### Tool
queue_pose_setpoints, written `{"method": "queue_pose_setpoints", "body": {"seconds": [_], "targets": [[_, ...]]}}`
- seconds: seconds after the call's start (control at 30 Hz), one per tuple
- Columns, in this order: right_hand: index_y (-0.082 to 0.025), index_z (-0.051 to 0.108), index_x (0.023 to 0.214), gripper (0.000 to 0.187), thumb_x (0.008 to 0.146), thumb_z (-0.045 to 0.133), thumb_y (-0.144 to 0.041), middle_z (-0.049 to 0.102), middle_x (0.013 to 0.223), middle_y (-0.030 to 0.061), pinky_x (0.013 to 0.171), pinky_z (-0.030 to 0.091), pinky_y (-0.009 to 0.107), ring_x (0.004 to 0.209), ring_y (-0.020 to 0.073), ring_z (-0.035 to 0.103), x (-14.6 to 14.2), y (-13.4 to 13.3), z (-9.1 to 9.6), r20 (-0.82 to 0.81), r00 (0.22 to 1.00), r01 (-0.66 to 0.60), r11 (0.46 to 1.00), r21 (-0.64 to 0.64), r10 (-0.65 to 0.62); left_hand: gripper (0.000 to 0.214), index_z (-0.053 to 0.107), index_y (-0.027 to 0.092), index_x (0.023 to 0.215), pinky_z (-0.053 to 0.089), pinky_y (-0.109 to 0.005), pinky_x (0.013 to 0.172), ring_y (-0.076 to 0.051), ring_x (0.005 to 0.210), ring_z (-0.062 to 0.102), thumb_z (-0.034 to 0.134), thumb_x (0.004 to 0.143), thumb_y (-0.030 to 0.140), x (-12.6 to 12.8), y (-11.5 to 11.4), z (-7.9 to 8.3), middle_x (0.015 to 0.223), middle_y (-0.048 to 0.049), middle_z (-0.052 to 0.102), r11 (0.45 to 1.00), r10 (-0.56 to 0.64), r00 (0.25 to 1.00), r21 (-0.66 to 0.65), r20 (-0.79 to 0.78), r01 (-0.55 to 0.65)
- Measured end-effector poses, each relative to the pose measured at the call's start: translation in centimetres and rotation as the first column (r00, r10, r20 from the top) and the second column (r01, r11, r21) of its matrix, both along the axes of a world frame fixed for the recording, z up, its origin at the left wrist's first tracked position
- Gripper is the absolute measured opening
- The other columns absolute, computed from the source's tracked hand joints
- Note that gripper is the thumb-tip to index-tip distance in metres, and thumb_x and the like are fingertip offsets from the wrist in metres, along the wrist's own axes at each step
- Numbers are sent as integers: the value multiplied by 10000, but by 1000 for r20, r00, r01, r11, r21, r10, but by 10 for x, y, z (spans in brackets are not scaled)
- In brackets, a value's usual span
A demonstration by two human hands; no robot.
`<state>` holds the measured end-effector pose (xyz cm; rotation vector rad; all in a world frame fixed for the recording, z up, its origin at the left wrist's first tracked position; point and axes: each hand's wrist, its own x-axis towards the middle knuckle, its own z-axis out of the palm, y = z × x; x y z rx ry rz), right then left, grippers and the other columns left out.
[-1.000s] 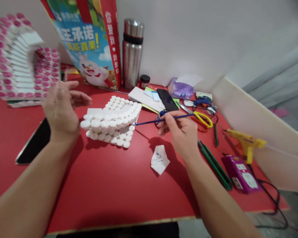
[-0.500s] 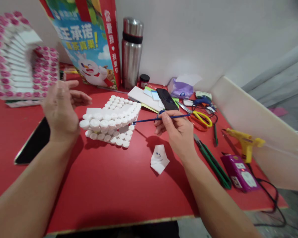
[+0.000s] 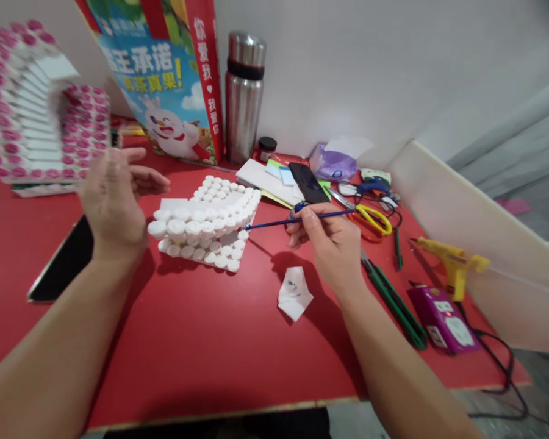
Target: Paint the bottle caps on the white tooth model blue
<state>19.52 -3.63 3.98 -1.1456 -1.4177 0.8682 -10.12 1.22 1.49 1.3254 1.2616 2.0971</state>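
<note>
A white model (image 3: 201,225) built of small round discs in a curved, staircase-like form lies on the red table. My right hand (image 3: 327,238) pinches a thin dark blue paintbrush (image 3: 274,224), whose tip is at the model's right side; I cannot tell whether it touches. A small round blue item (image 3: 299,210) shows behind the right fingers, partly hidden. My left hand (image 3: 116,195) is raised at the model's left end, open with nothing in it. Below the brush lies a piece of white paper (image 3: 294,294) with blue smudges.
A pink-and-white staircase model (image 3: 41,116) stands at left, near a dark tablet (image 3: 64,262). Behind are a printed bag (image 3: 165,79), a steel flask (image 3: 244,97) and a phone (image 3: 307,182). Scissors (image 3: 370,219), a green cutter (image 3: 393,302), a glue gun (image 3: 452,262) and a purple box (image 3: 441,320) lie right.
Hardly anything differs. My right hand and the brush have shifted very slightly to the right, and the whole view has moved a little; the left hand keeps its pose.
</note>
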Motion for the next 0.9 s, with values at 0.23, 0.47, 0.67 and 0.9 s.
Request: {"method": "queue_pose_setpoints", "body": {"seconds": [0.23,0.47,0.67,0.9], "targets": [[-193,682,933,335,1009,699,-519,743,760,6,552,645,262,559,127,711,-2,-1,-1,12,998,-61,998,14,60,424,729,149,1030,509,-283,565,-156,547,665,598,965,547,2,1,1,644,-1,717,1000,-3,1000,9,16,3],[-195,664,947,257,1053,654,-429,729,757,-8,571,610,225,583,110,722,-5,-5,3,84,995,-63,994,90,55,429,726,139,1048,507,-263,548,-145,539,667,572,985,534,-1,2,-1,643,2,720,1000,-10,1000,20,2,10],[-205,650,943,232,1073,619,-395,724,766,-14,583,591,230,592,107,724,-8,-7,6,163,985,-68,991,119,48,454,726,133,1048,527,-281,571,-150,551,673,592,987,562,-1,2,-1,653,-7,719,1000,-13,1000,18,0,13],[-209,637,944,241,1091,578,-390,722,765,-13,599,559,245,603,109,727,-10,-7,8,280,958,-109,983,150,63,485,735,129,1051,519,-277,559,-156,550,678,606,970,590,-1,2,-1,648,-7,724,1000,-10,1000,24,25,9]]}}
